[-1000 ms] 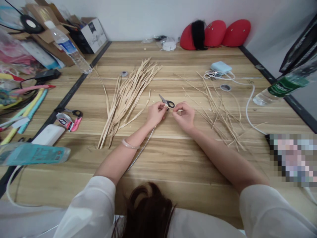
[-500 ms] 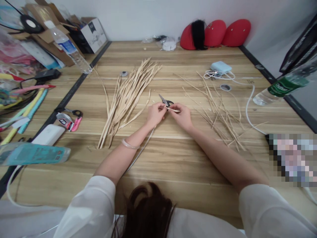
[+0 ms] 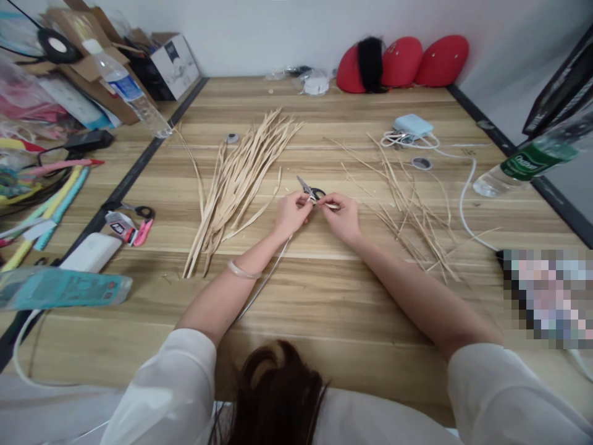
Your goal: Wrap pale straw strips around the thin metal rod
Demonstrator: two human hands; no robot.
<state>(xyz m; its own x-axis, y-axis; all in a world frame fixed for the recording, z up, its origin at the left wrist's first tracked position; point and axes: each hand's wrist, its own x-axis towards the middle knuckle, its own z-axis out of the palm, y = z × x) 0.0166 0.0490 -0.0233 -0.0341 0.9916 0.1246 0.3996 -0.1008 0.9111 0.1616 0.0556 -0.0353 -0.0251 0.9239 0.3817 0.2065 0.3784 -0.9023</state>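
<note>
My left hand (image 3: 291,213) and my right hand (image 3: 343,216) meet at the middle of the wooden table (image 3: 324,290), both pinching a thin pale straw strip (image 3: 324,204) between their fingertips. A long thin stem (image 3: 264,281) runs from my left hand back toward me along the forearm. Small black-handled scissors (image 3: 312,191) lie on the table just beyond the fingers. A bundle of wide straw strips (image 3: 238,179) lies to the left of my hands, and a looser heap of thin straw pieces (image 3: 407,207) lies to the right.
A water bottle (image 3: 125,86), boxes and coloured clutter fill the left side, with a second pair of scissors (image 3: 134,210) and a white power bank (image 3: 92,252). A charger with a white cable (image 3: 412,127), a green-label bottle (image 3: 523,164) and red helmets (image 3: 403,62) sit right and back.
My right hand has shifted slightly left, closing toward my left hand on the strip. Everything else on the table stays where it was.
</note>
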